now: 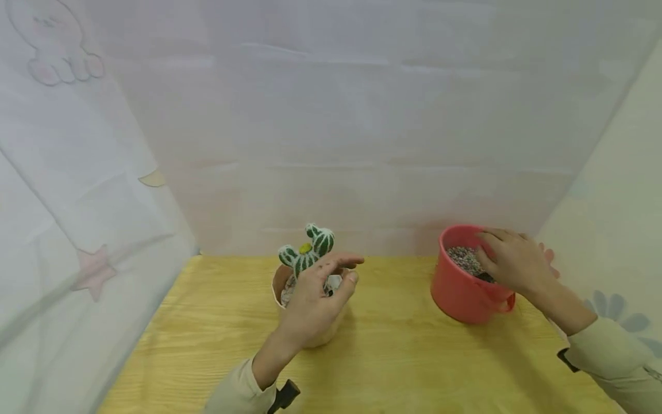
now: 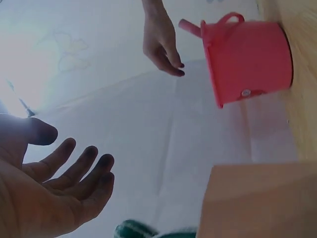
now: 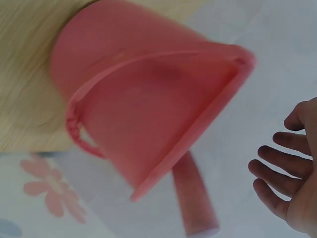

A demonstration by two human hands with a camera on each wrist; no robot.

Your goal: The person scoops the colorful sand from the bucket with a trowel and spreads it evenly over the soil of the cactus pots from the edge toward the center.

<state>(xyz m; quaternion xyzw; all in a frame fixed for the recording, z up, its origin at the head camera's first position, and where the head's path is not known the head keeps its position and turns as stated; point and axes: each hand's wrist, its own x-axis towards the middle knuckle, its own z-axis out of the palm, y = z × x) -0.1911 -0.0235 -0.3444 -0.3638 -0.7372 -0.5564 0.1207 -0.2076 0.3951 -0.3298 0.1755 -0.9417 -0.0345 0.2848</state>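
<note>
A knitted-looking green cactus with white stripes and a yellow flower (image 1: 306, 248) stands in a pale pot (image 1: 328, 334). My left hand (image 1: 310, 305) hovers in front of it, fingers extended, thumb apart, holding nothing. To the right stands a red bucket (image 1: 457, 296) containing speckled gravel (image 1: 464, 260). Above its right rim is my right hand (image 1: 509, 259); in the right wrist view its fingers are loosely bent, with nothing between them. A red handle (image 3: 194, 198) juts past the bucket's rim; its lower end is hidden inside.
Both containers stand on a yellow wooden table (image 1: 393, 356). A pale sheet (image 1: 362, 126) rises behind it, with printed sheets at the left and right sides. The bucket's side loop (image 2: 232, 19) sticks out from its wall.
</note>
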